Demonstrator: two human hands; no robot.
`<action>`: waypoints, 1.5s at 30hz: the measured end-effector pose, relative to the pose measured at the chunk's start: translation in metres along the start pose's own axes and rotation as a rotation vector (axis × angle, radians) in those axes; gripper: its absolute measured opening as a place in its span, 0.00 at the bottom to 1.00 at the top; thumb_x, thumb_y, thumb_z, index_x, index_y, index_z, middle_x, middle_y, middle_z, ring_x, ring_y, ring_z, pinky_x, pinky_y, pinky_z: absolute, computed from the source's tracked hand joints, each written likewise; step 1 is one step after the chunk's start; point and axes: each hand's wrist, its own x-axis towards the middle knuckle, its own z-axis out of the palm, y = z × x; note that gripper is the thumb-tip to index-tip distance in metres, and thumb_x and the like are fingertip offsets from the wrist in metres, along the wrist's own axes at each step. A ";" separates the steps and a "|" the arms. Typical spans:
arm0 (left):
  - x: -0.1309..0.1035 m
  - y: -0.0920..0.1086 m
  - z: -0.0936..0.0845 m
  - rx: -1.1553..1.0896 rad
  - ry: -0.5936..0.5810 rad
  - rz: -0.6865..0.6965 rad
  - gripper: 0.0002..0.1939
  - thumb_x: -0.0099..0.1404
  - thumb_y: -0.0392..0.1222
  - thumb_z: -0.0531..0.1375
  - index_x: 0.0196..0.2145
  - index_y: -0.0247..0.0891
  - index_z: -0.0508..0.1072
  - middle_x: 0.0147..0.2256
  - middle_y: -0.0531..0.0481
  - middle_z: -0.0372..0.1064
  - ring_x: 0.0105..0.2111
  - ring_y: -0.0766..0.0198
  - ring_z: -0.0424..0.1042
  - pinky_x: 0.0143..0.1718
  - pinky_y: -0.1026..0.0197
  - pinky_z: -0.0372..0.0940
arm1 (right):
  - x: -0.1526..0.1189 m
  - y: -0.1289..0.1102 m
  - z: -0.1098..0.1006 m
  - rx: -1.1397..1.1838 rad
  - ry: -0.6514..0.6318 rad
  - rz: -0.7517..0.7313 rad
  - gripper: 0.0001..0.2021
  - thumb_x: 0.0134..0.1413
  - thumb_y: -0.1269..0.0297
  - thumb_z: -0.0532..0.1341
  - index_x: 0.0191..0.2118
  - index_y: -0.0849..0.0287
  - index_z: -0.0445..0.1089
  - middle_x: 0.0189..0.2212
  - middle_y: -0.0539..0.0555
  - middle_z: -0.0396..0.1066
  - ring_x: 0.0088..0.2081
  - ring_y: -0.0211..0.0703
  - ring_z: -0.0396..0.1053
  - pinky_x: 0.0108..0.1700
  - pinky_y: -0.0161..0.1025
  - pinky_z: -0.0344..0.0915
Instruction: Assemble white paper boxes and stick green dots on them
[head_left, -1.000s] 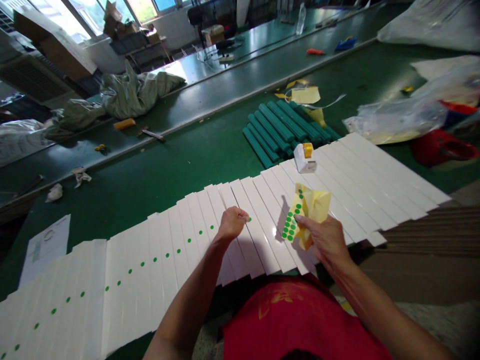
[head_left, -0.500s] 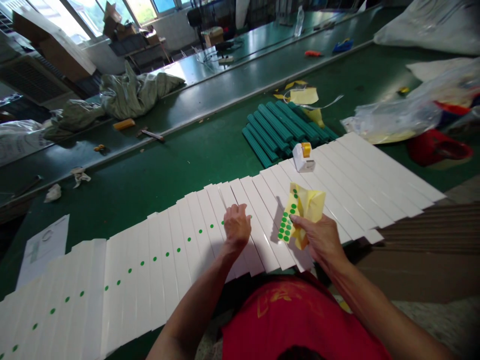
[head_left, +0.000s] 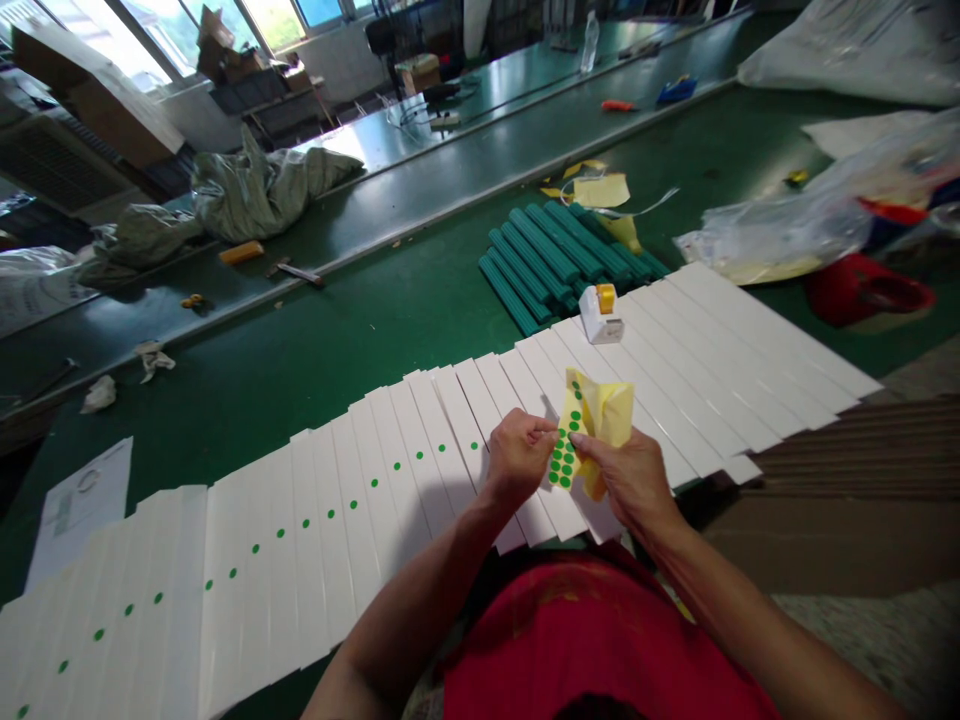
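Overlapping white strips point(head_left: 322, 560) run in a long row across the table, and many on the left carry one green dot each. My right hand point(head_left: 634, 475) grips a crumpled yellow sheet of green dot stickers point(head_left: 564, 455) above the strips. At the left edge of that sheet is my left hand point(head_left: 521, 455), its fingers pinched at the stickers; whether a dot is between them is too small to tell. Just left of this hand a green dot point(head_left: 474, 446) lies on a strip. A white tape dispenser point(head_left: 601, 314) rests on the strips farther back.
Dark green ribbed bars point(head_left: 555, 255) are piled behind the strips. A red container point(head_left: 862, 290) and plastic bags point(head_left: 780, 230) lie at the right. On the left are a paper sheet point(head_left: 79, 510) and a hammer point(head_left: 296, 271); brown boards point(head_left: 862, 490) are at lower right.
My left hand has moved right from the strips to the sticker sheet, and its fingers have closed together. A green dot now shows on the strip where it was.
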 end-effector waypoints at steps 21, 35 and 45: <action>0.021 -0.046 -0.013 0.252 -0.098 -0.229 0.06 0.57 0.36 0.60 0.25 0.36 0.77 0.27 0.50 0.72 0.28 0.65 0.69 0.32 0.63 0.62 | 0.007 -0.005 -0.013 0.019 0.097 -0.016 0.15 0.31 0.67 0.71 0.31 0.64 0.72 0.23 0.49 0.71 0.24 0.39 0.68 0.25 0.34 0.65; 0.003 -0.026 0.001 0.416 -0.055 0.008 0.11 0.66 0.41 0.56 0.31 0.40 0.78 0.32 0.50 0.69 0.35 0.64 0.69 0.39 0.62 0.62 | 0.000 -0.007 -0.013 0.033 0.110 -0.040 0.14 0.32 0.65 0.71 0.28 0.64 0.70 0.21 0.48 0.70 0.23 0.38 0.66 0.23 0.34 0.63; -0.002 0.003 0.011 0.082 -0.062 -0.026 0.04 0.56 0.36 0.62 0.29 0.38 0.78 0.29 0.54 0.69 0.27 0.71 0.67 0.30 0.67 0.61 | 0.002 -0.002 -0.012 -0.015 0.087 -0.082 0.14 0.35 0.64 0.70 0.31 0.64 0.72 0.23 0.50 0.72 0.23 0.40 0.67 0.24 0.35 0.65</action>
